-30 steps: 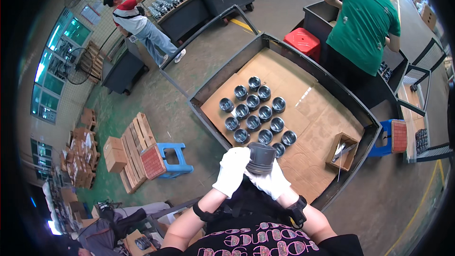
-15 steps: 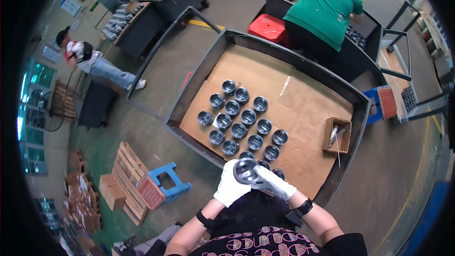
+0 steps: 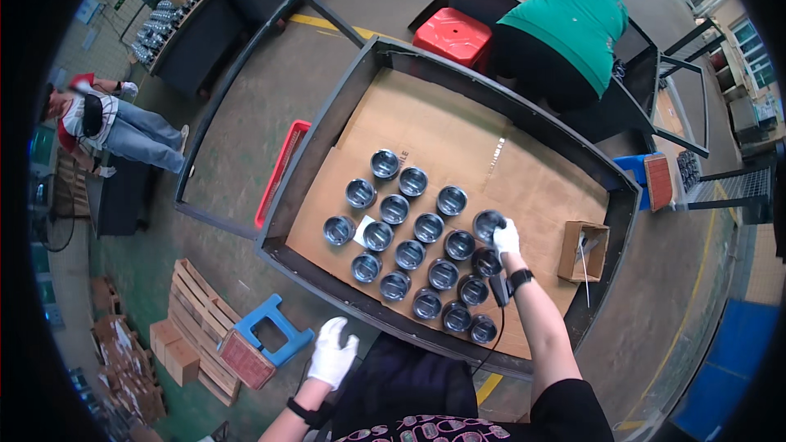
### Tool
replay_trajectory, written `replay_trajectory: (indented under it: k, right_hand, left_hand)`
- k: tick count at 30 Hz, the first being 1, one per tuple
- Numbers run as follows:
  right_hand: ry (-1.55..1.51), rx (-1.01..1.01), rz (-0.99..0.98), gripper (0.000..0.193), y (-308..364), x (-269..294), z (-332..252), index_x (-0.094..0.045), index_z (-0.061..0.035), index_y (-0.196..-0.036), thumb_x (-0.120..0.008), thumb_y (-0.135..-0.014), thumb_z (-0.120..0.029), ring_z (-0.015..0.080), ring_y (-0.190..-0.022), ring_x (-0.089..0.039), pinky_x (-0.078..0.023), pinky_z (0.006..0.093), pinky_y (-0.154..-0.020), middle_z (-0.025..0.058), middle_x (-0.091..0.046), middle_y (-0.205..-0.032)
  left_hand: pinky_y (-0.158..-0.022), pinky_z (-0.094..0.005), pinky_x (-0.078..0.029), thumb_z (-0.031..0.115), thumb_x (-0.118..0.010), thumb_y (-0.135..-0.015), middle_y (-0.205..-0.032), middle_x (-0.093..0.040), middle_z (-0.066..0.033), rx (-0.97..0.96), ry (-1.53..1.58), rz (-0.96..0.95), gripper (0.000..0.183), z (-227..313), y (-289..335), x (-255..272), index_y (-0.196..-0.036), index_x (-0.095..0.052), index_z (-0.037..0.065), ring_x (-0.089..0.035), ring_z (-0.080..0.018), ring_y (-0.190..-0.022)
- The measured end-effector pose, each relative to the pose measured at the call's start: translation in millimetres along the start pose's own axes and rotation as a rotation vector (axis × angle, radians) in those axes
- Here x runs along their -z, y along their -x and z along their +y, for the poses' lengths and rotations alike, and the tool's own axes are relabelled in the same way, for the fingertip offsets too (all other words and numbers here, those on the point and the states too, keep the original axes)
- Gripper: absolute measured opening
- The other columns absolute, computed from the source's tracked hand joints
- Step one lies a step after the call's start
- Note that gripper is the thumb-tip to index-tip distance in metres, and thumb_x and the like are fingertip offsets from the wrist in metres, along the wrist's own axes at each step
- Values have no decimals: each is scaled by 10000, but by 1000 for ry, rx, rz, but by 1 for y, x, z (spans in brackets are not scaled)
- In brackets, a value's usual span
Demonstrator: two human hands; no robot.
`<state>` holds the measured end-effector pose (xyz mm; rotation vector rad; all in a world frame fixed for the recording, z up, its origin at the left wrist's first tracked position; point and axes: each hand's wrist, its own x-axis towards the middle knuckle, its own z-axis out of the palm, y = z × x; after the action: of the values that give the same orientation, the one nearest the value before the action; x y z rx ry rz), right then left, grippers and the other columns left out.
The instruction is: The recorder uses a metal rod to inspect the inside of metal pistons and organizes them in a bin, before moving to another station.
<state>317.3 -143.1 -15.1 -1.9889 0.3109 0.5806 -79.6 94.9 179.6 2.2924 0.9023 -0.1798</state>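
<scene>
My right hand (image 3: pixel 507 239), in a white glove, grips a round, shiny metal piston (image 3: pixel 488 224) at the right end of the group on the cardboard. Its fingers rest on the piston's right side. Below it, several more pistons (image 3: pixel 395 209) stand in slanted rows with their hollow sides up. My left hand (image 3: pixel 332 354), also gloved in white, is held off the cart's near left edge, fingers apart and nothing in it. A dark device (image 3: pixel 500 288) with a thin cable is beside my right wrist.
The dark-walled cart (image 3: pixel 319 147) is lined with cardboard (image 3: pixel 434 110). A small cardboard box (image 3: pixel 583 250) with tools stands at its right. Outside are a blue stool (image 3: pixel 274 332), a red stool (image 3: pixel 453 36), a wooden pallet (image 3: pixel 196 319), a person in green (image 3: pixel 569 20) and another person (image 3: pixel 123 127).
My right hand has moved forward and right, bringing the piston from near my body to the group's right end. The left hand has let go of it and moved left.
</scene>
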Motion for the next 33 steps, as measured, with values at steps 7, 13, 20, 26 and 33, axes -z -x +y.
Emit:
replay_trajectory:
  k: [7, 13, 20, 26, 33]
  right_hand:
    - [-263, -196, 35, 315, -85, -24, 68, -676, -63, -1247, -492, -991, -62, 278, -861, -735, -649, 424, -604, 135, -718, -1118]
    - [278, 152, 133, 371, -96, 36, 95, -658, -58, -1303, -519, -971, -147, 395, -1035, -710, -598, 463, -886, 232, -701, -1195]
    - [669, 128, 147, 454, 66, 72, 77, -578, -64, -1396, -555, -994, -275, 437, -1204, -614, -491, 509, -1043, 259, -642, -1298]
    - [754, -200, -144, 424, 189, 157, 216, -642, -57, -1333, -546, -946, -203, 423, -1211, -629, -509, 465, -1038, 265, -663, -1287]
    - [781, -210, -324, 386, 259, 221, 293, -752, -150, -1237, -544, -941, -286, 329, -1212, -655, -498, 401, -1067, 144, -721, -1252]
  left_hand:
    - [-1059, -450, -494, 168, -732, -873, -1242, -648, -231, 82, -60, 4, 379, -72, 34, 10, -1190, -658, -27, -622, -395, -1184]
    - [-1042, -446, -512, 167, -729, -872, -1242, -651, -252, 26, 58, -70, 354, -44, 28, -19, -1164, -686, -28, -628, -405, -1185]
    - [-1021, -438, -527, 203, -700, -888, -1209, -684, -222, 167, 59, -42, 286, -65, 70, -62, -1093, -735, 6, -663, -388, -1129]
    - [-965, -452, -542, 348, -582, -936, -1109, -742, -189, 288, -300, -371, 348, -171, 152, -140, -1031, -778, 76, -696, -370, -1069]
    - [-916, -476, -551, 353, -497, -967, -1077, -753, -162, 150, -552, -557, 389, -143, 188, -170, -993, -786, 94, -708, -361, -1046]
